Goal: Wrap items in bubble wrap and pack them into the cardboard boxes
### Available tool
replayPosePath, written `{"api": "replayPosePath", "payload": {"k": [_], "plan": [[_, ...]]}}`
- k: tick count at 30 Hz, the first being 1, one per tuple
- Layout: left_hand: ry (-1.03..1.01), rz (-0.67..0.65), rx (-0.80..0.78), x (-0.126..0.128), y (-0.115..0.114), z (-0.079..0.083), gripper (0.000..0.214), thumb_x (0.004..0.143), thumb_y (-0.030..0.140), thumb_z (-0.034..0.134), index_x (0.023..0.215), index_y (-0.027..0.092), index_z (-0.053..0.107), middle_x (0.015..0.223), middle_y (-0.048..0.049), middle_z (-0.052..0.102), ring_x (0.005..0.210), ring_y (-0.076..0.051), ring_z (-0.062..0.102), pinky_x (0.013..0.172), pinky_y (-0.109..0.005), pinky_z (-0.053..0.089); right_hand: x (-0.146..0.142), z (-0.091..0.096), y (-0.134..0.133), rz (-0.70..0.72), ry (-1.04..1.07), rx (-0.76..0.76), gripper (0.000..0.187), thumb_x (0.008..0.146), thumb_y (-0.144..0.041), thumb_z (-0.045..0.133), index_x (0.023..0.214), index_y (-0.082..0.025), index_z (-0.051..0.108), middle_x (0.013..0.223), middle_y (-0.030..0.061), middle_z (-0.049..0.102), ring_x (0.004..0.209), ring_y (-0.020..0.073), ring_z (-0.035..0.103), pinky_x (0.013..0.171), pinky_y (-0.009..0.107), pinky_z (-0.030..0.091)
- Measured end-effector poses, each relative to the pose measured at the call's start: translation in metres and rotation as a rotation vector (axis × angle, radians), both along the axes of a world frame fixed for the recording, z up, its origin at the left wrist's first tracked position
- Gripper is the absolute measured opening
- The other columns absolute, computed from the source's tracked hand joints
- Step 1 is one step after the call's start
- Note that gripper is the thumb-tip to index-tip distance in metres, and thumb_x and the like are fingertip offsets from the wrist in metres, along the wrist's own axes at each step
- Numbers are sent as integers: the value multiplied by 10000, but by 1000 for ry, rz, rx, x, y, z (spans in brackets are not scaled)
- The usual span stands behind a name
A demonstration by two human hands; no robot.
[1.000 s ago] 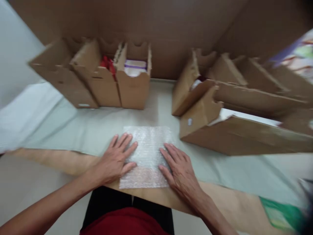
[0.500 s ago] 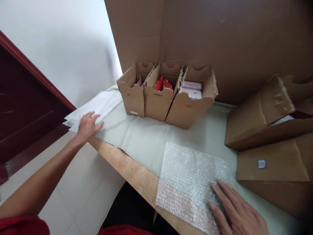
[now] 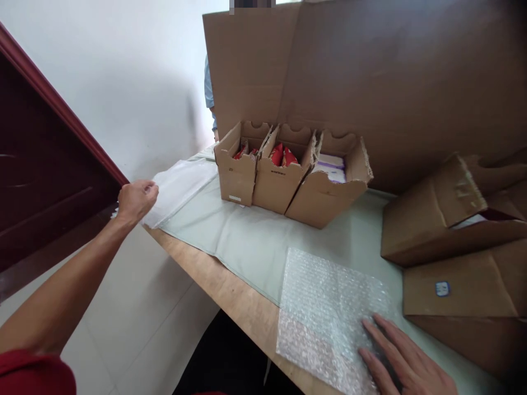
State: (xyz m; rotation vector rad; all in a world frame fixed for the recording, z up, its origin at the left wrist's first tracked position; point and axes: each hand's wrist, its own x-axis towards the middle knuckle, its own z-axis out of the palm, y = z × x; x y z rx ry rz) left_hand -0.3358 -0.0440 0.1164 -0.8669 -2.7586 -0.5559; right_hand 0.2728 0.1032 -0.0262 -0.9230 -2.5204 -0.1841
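Note:
My left hand reaches out to the table's far left corner and pinches the edge of a clear plastic bag from a pile lying there. My right hand lies flat with fingers spread on a sheet of bubble wrap at the near edge of the table. The bubble wrap rests partly on a pale green cloth that covers the wooden table.
Three open cardboard bins stand in a row at the back, holding red packets and white-purple boxes. Larger cardboard boxes lie at the right. A tall cardboard sheet stands behind. A dark red door is at the left. A person's blue sleeve shows behind the cardboard.
My left hand left the bubble wrap, reached to the far left and closed on the plastic bag's edge. My view turned left. The right hand stayed on the bubble wrap.

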Motion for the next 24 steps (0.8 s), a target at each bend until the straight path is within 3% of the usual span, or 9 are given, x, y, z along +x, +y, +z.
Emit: {"api": "replayPosePath", "payload": {"k": [3, 6, 11, 13, 16, 18, 20, 22, 24], "plan": [[81, -217, 65, 52, 1, -4, 327, 924, 335, 517, 1091, 166, 742, 1245, -121, 752, 1166, -315, 693, 1026, -393, 505, -11, 1, 2, 26, 81, 3, 389, 1018, -425, 448, 1117, -249, 781, 1213, 111, 767, 1063, 334, 732, 868, 487, 546], [85, -566, 54, 118, 12, -27, 262, 931, 273, 499, 982, 166, 734, 1232, -176, 740, 1129, -331, 699, 1004, -453, 530, -23, 12, 0, 59, 142, 32, 371, 1037, -394, 464, 953, -251, 796, 1067, 83, 798, 946, 293, 745, 836, 455, 529], [-53, -865, 41, 205, 18, -52, 199, 855, 307, 690, 1015, 199, 739, 1260, -157, 730, 1115, -321, 701, 996, -472, 554, -40, 60, -16, 51, 295, 31, 287, 1053, -378, 510, 1001, -241, 756, 1055, 82, 789, 953, 271, 741, 861, 435, 524], [-263, -934, 126, 227, 15, -51, 439, 857, 422, 715, 1237, 203, 697, 1345, -164, 691, 1169, -330, 682, 1018, -493, 546, -56, 83, -25, 64, 375, 5, 198, 1043, -324, 554, 1046, -249, 737, 1093, 78, 781, 1010, 263, 735, 917, 431, 531], [-841, -964, 208, 252, 13, -41, 852, 786, 573, 772, 1511, 214, 505, 1398, -186, 661, 1195, -347, 676, 953, -489, 574, -94, 109, -42, 170, 510, -35, 137, 1011, -209, 606, 1078, -263, 712, 1121, 67, 771, 1053, 253, 727, 945, 425, 542], [-1190, -915, 258, 259, 12, -29, 897, 762, 592, 785, 1521, 214, 495, 1310, -178, 711, 1126, -339, 710, 889, -462, 592, -122, 119, -53, 293, 557, -83, 185, 994, -156, 605, 1088, -282, 703, 1131, 58, 769, 1068, 255, 725, 944, 433, 549], [-1294, -827, 385, 248, 10, -12, 696, 792, 554, 762, 1381, 207, 630, 1071, -114, 780, 910, -277, 750, 790, -402, 600, -145, 122, -60, 391, 566, -139, 214, 986, -171, 612, 1142, -294, 691, 1207, 71, 751, 1115, 272, 711, 956, 455, 547], [-1067, -709, 585, 215, 4, 10, 453, 819, 468, 751, 1196, 218, 728, 854, -23, 767, 732, -202, 719, 710, -334, 584, -159, 120, -59, 405, 597, -192, 272, 992, -229, 617, 1255, -288, 656, 1314, 99, 709, 1194, 295, 679, 983, 479, 534], [-579, -561, 787, 158, -4, 29, 335, 855, 381, 746, 1164, 252, 735, 891, 39, 764, 893, -190, 732, 849, -305, 574, -171, 114, -51, 354, 632, -269, 309, 1008, -272, 605, 1317, -274, 626, 1322, 109, 706, 1223, 298, 663, 1007, 484, 518]]}}
